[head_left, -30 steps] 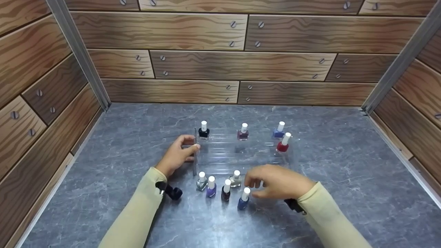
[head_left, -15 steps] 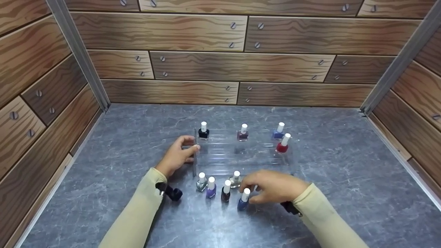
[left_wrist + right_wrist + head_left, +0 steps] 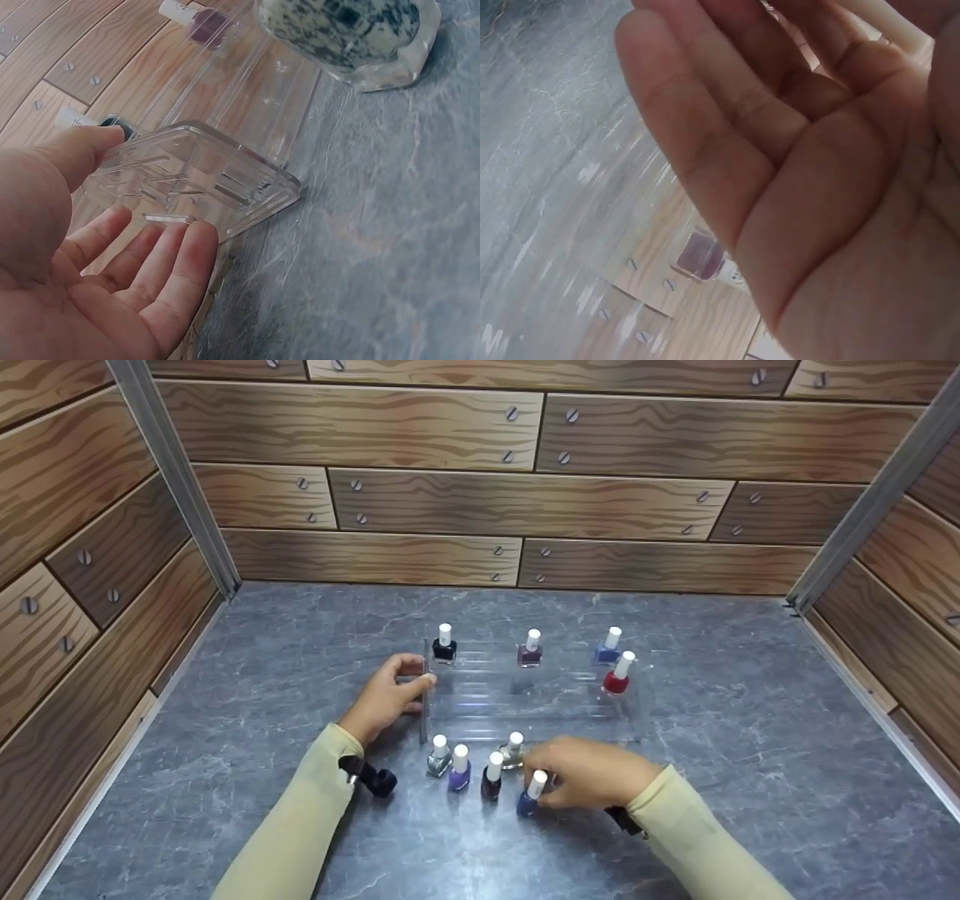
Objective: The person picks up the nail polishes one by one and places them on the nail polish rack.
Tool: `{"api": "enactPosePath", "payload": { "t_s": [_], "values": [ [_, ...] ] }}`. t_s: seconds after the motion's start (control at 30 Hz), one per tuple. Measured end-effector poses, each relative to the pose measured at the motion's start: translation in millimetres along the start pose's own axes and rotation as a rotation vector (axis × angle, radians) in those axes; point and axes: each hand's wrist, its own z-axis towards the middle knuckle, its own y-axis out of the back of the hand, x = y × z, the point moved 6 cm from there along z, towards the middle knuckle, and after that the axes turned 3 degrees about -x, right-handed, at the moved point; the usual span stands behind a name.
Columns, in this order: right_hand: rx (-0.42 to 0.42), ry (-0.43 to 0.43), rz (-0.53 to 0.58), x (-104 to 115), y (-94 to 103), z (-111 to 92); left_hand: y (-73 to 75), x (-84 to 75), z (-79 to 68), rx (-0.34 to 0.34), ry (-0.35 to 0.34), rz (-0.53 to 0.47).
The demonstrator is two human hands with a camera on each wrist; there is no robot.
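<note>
My left hand (image 3: 386,697) holds the left end of a clear plastic display rack (image 3: 480,709), its thumb over the edge and its fingers against the end panel (image 3: 202,180). With thumb and fingertips, my right hand (image 3: 600,772) pinches a dark blue nail polish bottle (image 3: 528,802) by its white cap, in front of the rack. Beside it stand a dark nail polish (image 3: 491,787), a purple one (image 3: 459,777), a glittery silver one (image 3: 439,763) and a clear-looking one (image 3: 512,755), partly behind the right hand's fingers.
On the rack stand a black nail polish (image 3: 444,649), a plum one (image 3: 529,654), a light blue one (image 3: 607,652) and, lower on the right, a red one (image 3: 616,682). Wood-patterned walls (image 3: 442,502) enclose the grey marbled table (image 3: 750,697).
My right hand has come down and to the left, and its thumb and fingers have closed on the blue nail polish bottle. The left hand has stayed at the rack's end.
</note>
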Motion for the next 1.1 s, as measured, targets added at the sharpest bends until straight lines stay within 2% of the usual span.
{"api": "enactPosePath", "payload": {
  "t_s": [0.6,1.1],
  "values": [
    [-0.011,-0.101,0.051,2.0,-4.5,1.8,0.0,1.4,0.0,0.000,0.008,-0.009],
    [-0.018,-0.087,0.036,0.3,-4.0,1.6,1.2,4.4,0.9,0.009,0.000,-0.036]
  ]
}}
